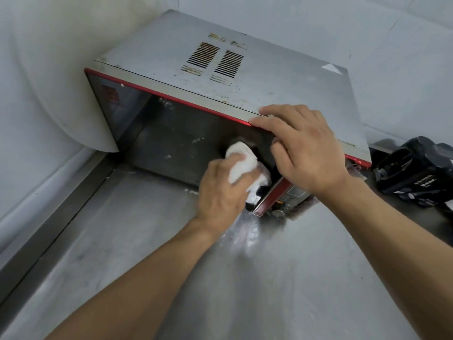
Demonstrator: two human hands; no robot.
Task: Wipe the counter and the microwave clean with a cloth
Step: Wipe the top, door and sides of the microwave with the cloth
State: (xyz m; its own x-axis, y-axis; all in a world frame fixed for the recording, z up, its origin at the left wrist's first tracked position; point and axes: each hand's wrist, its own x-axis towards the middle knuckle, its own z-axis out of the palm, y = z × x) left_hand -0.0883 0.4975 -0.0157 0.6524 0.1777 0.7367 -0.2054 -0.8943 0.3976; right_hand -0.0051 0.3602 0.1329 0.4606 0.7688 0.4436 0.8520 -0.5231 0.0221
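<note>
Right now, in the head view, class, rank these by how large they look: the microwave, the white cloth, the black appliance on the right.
1. microwave
2. black appliance, though cropped by the frame edge
3. white cloth, partly covered by the left hand

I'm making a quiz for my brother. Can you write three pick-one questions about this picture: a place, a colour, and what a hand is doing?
1. Where is the crumpled white cloth?
A) on the floor
B) against the dark front of the silver metal microwave
C) in a bucket

2. What colour is the trim along the microwave's front edge?
A) red
B) blue
C) green

3. What is the right hand doing?
A) squeezing the cloth
B) waving in the air
C) resting on the microwave's top front edge

Answers:
1 B, the left hand holds it against the dark door.
2 A, a red strip edges the front.
3 C, its fingers lie over that edge.
</note>
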